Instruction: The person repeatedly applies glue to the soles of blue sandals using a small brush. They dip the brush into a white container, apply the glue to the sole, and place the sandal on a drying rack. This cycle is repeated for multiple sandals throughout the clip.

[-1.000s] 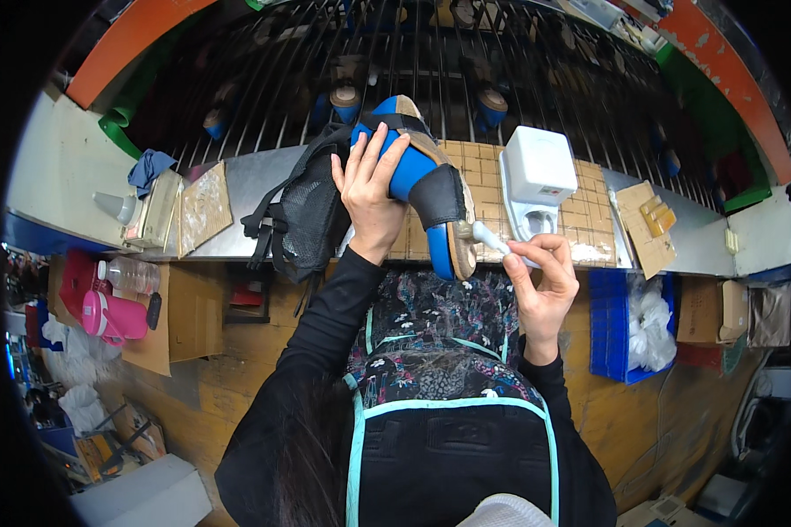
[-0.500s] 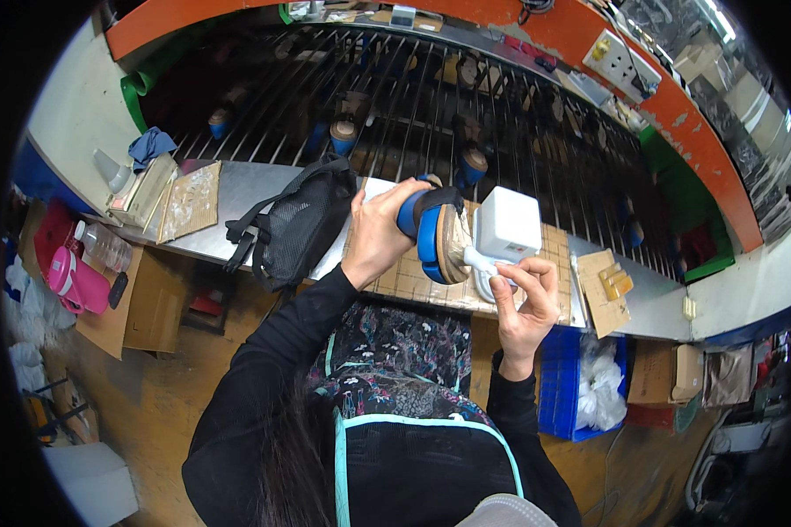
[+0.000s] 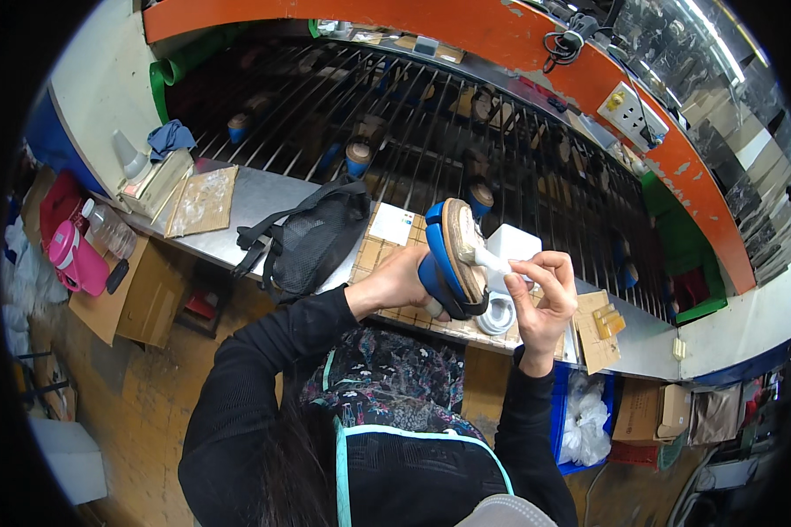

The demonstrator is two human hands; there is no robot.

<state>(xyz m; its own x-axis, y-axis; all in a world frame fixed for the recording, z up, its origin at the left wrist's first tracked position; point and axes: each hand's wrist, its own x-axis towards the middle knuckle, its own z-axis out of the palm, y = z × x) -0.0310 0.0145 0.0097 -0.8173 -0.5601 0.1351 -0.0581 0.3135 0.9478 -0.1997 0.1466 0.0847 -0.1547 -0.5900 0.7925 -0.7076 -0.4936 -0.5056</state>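
Note:
My left hand [image 3: 397, 279] grips a shoe upper [image 3: 438, 244] on a blue last, tilted up with its pale underside turned to the right. A black strap crosses it near its lower end. In my right hand [image 3: 545, 303], thumb and fingers pinch a small white brush-like applicator [image 3: 492, 262]; its tip meets the shoe's underside. Behind that hand stands a white box-shaped container [image 3: 514, 239], partly covered by the fingers. Below the shoe is a round white pot [image 3: 497, 316] on the gridded cardboard mat [image 3: 373, 256].
A black mesh bag [image 3: 316, 235] lies left of the mat. Cardboard pieces [image 3: 204, 204] rest on the metal ledge at both sides. Beyond it, a rack of metal rods [image 3: 281, 132] carries several more shoes on blue lasts. A blue crate [image 3: 558, 422] with plastic bags stands below right.
My left hand has turned the shoe so its underside faces up and right. The applicator has moved onto another part of that underside. The view has shifted slightly.

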